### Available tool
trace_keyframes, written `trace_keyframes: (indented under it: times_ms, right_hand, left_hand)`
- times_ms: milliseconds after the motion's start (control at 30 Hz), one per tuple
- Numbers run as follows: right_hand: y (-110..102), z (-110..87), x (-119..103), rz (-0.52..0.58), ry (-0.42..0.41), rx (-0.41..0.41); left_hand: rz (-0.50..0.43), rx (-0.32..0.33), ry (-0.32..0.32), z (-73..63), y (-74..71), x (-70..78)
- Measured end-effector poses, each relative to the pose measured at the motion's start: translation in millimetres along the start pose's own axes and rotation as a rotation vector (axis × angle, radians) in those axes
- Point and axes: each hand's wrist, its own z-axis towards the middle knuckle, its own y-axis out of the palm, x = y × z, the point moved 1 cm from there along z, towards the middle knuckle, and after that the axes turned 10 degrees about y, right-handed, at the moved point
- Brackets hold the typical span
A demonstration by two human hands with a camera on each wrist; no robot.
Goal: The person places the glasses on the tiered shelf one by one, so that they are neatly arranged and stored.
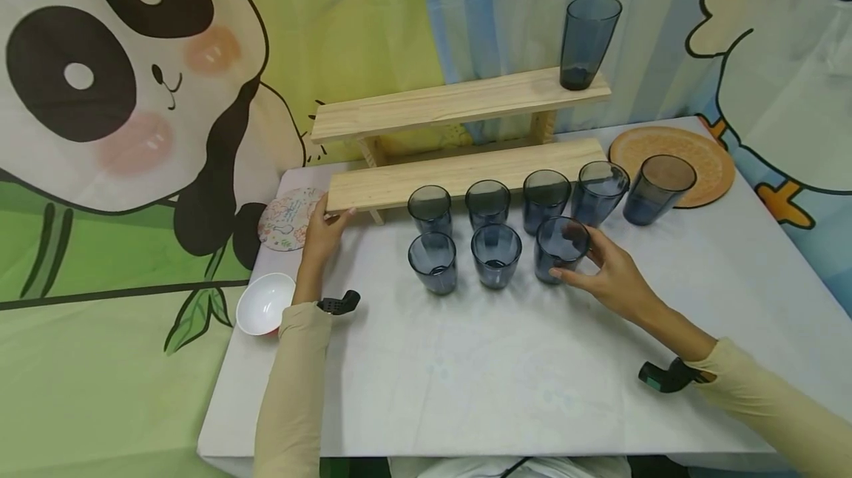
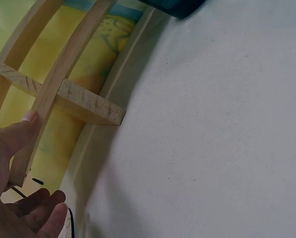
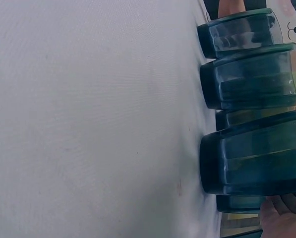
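Observation:
My right hand [image 1: 619, 282] holds a blue-grey glass [image 1: 561, 248] by its sides, thumb in front and fingers at the right. In the right wrist view this glass [image 3: 257, 158] stands upright on the table, partly covered by the hand. Left of it in the front row are two matching glasses [image 1: 495, 256], [image 1: 433, 263]. Behind them stands a row of several more glasses [image 1: 487, 204]. My left hand [image 1: 322, 234] grips the left end of a two-tier wooden shelf [image 1: 459, 174] at its lower plank, with the thumb on the front edge [image 2: 38, 111].
One tall glass [image 1: 589, 41] stands at the right end of the upper plank. A round brown mat [image 1: 708, 160] lies at the back right. On the left are a patterned round mat [image 1: 286, 220] and a white bowl [image 1: 265, 304] near the table's edge.

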Motion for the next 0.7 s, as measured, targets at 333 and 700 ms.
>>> trace_keyframes:
  times_ms: [333,700]
  right_hand:
    - [4.1,2.1,1.5,0.025,-0.046,0.006]
    - [5.2,2.2,2.9,0.032,-0.080,0.038]
  left_hand:
    - [0.015,-0.005,-0.016,0.0,-1.2,-0.1]
    - [0.004,-0.010,-0.026,0.8,-0.7,-0.2]
